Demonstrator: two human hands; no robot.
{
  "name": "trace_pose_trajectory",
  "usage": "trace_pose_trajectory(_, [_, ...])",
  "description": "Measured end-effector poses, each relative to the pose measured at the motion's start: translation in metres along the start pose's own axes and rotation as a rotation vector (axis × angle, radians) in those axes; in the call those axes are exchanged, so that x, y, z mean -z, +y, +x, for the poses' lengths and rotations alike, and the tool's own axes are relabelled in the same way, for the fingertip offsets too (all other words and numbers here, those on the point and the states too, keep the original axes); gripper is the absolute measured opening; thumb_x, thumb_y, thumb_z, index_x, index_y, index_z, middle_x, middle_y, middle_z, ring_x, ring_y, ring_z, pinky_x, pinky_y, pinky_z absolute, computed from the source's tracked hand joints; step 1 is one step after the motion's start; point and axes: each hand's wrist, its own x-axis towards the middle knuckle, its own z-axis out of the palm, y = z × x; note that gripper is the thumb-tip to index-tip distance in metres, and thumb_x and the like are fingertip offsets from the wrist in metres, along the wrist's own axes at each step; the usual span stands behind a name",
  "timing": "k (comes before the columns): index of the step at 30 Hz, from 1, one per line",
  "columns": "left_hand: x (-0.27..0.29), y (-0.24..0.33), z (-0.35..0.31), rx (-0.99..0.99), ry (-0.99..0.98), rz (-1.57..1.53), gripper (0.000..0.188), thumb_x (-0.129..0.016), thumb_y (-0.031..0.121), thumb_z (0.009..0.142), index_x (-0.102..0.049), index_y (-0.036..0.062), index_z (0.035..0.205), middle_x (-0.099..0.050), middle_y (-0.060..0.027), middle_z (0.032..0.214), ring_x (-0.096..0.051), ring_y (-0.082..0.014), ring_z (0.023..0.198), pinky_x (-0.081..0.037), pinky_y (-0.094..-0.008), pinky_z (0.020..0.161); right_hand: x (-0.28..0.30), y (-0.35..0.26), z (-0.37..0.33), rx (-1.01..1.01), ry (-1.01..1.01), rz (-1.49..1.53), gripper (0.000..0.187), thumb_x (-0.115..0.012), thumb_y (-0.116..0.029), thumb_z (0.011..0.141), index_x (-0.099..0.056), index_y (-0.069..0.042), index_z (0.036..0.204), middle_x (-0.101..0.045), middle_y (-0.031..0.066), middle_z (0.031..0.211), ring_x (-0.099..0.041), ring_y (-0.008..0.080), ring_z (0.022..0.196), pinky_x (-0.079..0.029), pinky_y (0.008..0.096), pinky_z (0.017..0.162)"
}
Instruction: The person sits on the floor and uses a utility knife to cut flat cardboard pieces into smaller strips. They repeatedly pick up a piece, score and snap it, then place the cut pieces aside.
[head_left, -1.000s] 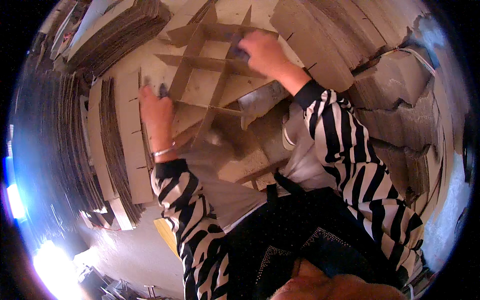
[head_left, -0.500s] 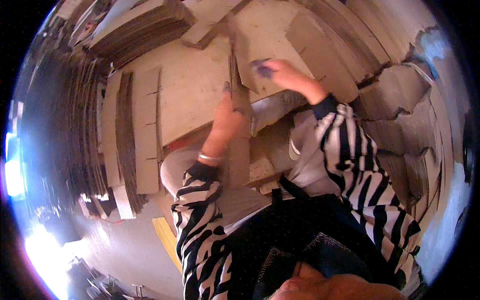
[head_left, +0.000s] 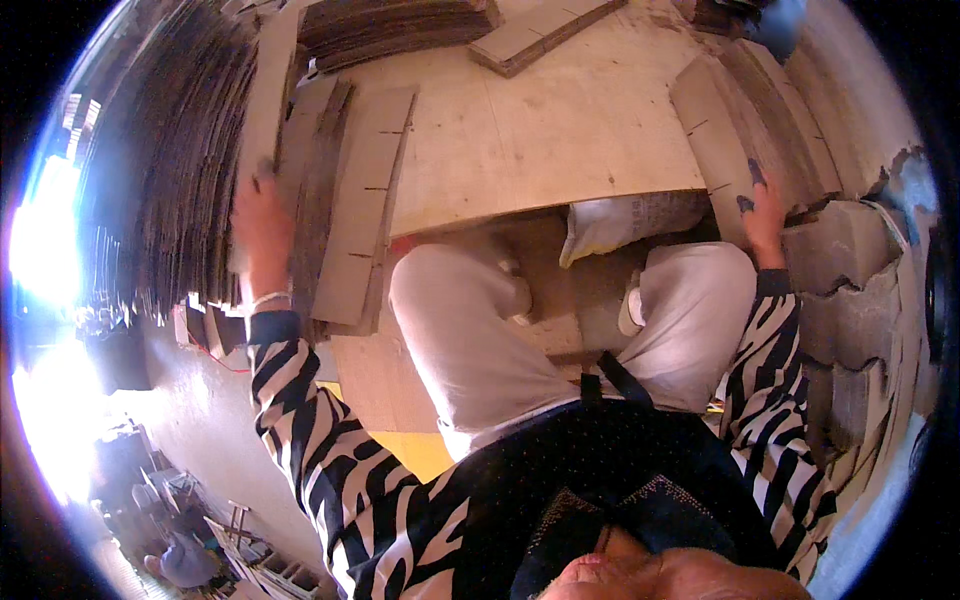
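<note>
We see left hand (head_left: 262, 215) at far left, blurred, over lower end of long cardboard strip (head_left: 270, 85); whether fingers grip it, we cannot tell. Right hand (head_left: 767, 215) at far right, over slotted cardboard sheets (head_left: 712, 130), thumb and forefinger a little apart (dark coverings on their tips); grip, again, we cannot tell. Beside left hand, tall cardboard stack (head_left: 165, 170) and slotted strips (head_left: 368, 190). Between hands, pale wooden tabletop (head_left: 520, 125). Nearer us, white sack (head_left: 635, 220) below tabletop's edge; light trousers (head_left: 480, 320).
</note>
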Motion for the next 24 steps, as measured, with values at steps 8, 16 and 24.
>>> trace_pose_trajectory(8, [-0.064,0.001,-0.030,0.115,-0.221,0.006,0.051,-0.065,0.014,0.074,-0.052,0.0078,0.122,-0.046,-0.0131,0.137,-0.051,-0.0320,0.119,-0.044,-0.0504,0.094,0.041,-0.004,0.022,-0.264,-0.057,0.041,0.026,-0.062,-0.021,0.085,-0.061,-0.002,0.103,-0.065,0.0200,0.096,-0.061,0.0389,0.094,-0.047,0.0450,0.078])
trace_pose_trajectory(16, [-0.097,0.139,-0.006,-0.107,0.066,-0.204,0.039,-0.063,0.022,0.074,-0.063,0.0063,0.110,-0.047,-0.0131,0.138,-0.041,-0.0294,0.128,-0.031,-0.0560,0.101,0.064,-0.046,0.040,-0.033,0.158,0.121,0.022,-0.056,-0.014,0.088,-0.058,-0.005,0.109,-0.065,0.0199,0.093,-0.062,0.0408,0.087,-0.048,0.0452,0.076])
trace_pose_trajectory(24, [-0.116,0.206,-0.042,-0.298,0.050,-0.143,0.048,-0.061,0.038,0.080,-0.065,0.0024,0.113,-0.046,-0.0114,0.137,-0.036,-0.0294,0.132,-0.023,-0.0598,0.104,0.069,-0.200,0.075,0.223,-0.226,0.209,0.029,-0.054,-0.008,0.081,-0.058,-0.009,0.109,-0.062,0.0236,0.085,-0.060,0.0426,0.082,-0.046,0.0506,0.068])
